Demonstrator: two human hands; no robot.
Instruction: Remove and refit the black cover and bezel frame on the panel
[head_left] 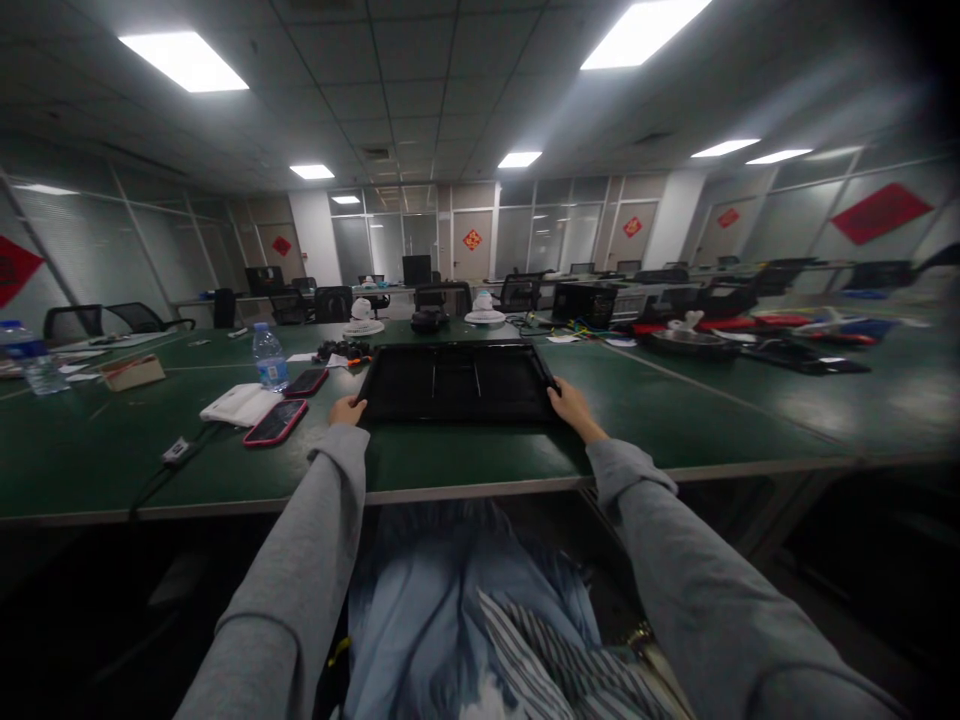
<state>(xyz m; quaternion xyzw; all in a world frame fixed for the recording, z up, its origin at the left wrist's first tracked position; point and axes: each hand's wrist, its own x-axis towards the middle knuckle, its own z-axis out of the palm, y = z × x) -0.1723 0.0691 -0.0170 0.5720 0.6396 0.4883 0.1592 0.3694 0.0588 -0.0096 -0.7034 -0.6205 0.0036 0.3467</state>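
Head view: the black panel [457,385], flat, rectangular, matte and ribbed, is lying on the smooth green desk [712,420]. It is being gripped at both near corners by the left hand [347,410] and right hand [571,405], fingers curled over its edges. Risk judged: the red-cased phone [275,422] and plastic bottle [268,358] nearby are being exposed to a sideways knock.

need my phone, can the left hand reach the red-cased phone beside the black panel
Probably yes. The red-cased phone lies flat on the green table just left of the left hand, with nothing between them. That hand grips a corner of the black panel, so it must let go first.
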